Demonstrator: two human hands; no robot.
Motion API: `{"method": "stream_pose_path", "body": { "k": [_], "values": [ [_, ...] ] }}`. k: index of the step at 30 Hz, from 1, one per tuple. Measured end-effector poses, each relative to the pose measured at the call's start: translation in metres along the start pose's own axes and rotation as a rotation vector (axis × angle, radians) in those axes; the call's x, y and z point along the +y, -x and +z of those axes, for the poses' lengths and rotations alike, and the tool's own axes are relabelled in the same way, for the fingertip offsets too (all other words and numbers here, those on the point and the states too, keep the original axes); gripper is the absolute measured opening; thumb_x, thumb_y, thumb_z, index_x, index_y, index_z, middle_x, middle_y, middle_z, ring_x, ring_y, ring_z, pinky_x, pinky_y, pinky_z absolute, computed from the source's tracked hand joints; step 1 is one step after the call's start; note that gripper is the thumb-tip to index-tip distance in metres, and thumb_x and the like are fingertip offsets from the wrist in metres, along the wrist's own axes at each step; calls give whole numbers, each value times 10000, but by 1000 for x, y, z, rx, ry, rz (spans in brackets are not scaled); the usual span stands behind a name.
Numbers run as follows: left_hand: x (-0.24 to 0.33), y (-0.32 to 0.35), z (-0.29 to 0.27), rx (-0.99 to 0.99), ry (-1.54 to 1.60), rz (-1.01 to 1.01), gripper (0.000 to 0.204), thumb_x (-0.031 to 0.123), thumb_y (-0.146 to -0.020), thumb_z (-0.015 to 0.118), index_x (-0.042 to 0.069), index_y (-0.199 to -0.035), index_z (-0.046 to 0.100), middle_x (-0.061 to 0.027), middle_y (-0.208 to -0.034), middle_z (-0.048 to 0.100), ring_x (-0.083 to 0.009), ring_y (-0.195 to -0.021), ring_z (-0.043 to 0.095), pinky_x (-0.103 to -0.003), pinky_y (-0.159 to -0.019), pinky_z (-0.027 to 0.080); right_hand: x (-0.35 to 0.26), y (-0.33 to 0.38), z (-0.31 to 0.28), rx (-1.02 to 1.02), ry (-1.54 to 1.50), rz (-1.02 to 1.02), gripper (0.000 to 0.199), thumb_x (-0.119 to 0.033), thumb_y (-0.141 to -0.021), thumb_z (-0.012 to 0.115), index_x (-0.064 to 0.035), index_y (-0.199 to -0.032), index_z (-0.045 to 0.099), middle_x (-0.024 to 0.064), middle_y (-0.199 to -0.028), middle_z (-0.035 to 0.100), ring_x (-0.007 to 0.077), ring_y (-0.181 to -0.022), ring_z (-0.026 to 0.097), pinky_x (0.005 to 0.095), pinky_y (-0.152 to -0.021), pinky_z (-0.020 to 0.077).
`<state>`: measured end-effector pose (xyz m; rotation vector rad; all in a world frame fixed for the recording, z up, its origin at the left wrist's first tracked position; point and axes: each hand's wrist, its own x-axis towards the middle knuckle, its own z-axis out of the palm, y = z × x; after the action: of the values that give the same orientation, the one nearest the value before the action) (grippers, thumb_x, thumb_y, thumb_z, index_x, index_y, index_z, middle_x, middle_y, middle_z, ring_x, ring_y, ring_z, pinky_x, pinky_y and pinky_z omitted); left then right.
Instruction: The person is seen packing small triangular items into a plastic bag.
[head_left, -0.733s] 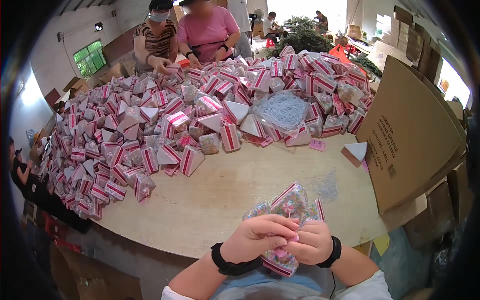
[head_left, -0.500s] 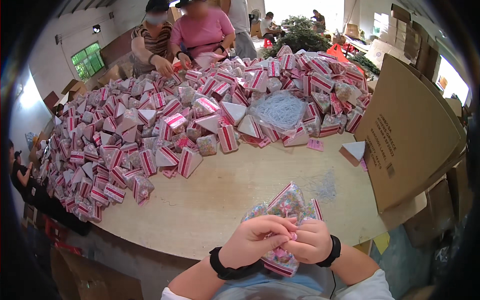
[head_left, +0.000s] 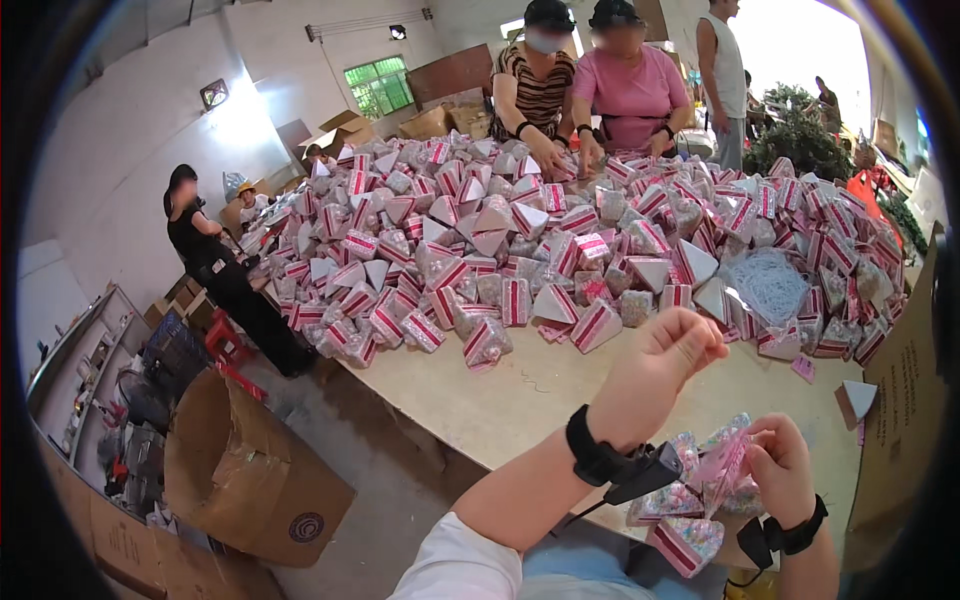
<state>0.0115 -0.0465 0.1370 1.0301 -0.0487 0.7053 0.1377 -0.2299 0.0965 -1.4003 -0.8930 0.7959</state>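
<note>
The candy packet (head_left: pixel 722 462), a clear pink-trimmed pouch, sat pinched in the right hand (head_left: pixel 782 468), fingers closed on its upper edge, above the near edge of the bench (head_left: pixel 520 400). Its long axis ran steeply, tip up and slightly right. The left hand (head_left: pixel 668 352) was raised, loosely curled, holding nothing. Two more packets (head_left: pixel 690 540) lay beneath; the pile (head_left: pixel 560 230) beyond was too many to count.

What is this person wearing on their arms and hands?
Both hands are bare, with no gloves. The left hand has a black band round its wrist, with a small black device hanging from it. The right hand wears a similar black wristband with a black clip-like piece attached. The forearms are uncovered; a white short sleeve shows on the left upper arm.
</note>
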Motion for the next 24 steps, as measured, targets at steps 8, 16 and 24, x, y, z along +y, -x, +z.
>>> {"method": "stream_pose_path", "body": {
  "k": [8, 16, 24],
  "values": [
    [28, -9, 15, -62, -8, 117, 132, 151, -951, 498, 32, -902, 529, -40, -917, 543, -93, -773, 558, -275, -754, 521, -13, -43, 26, 41, -123, -61, 100, 1, -874, 503, -56, -956, 509, -16, -735, 538, 28, -593, 472, 171, -500, 347],
    [-8, 1, -9, -123, -531, -216, 100, 104, -939, 476, 24, -893, 513, -38, -733, 564, -97, -701, 554, -256, -634, 455, 11, -58, 33, -217, -126, 163, 64, -36, -885, 505, -46, -932, 547, 0, -737, 585, 47, -557, 492, 183, -480, 373],
    [-32, 18, -24, -161, -927, 61, 31, 68, -888, 513, 48, -896, 490, -52, -691, 523, -110, -623, 513, -281, -564, 427, 25, -41, 20, -221, -417, 287, 76, -6, -846, 546, 4, -915, 575, 101, -797, 635, 163, -592, 584, 265, -539, 484]
  ]
}}
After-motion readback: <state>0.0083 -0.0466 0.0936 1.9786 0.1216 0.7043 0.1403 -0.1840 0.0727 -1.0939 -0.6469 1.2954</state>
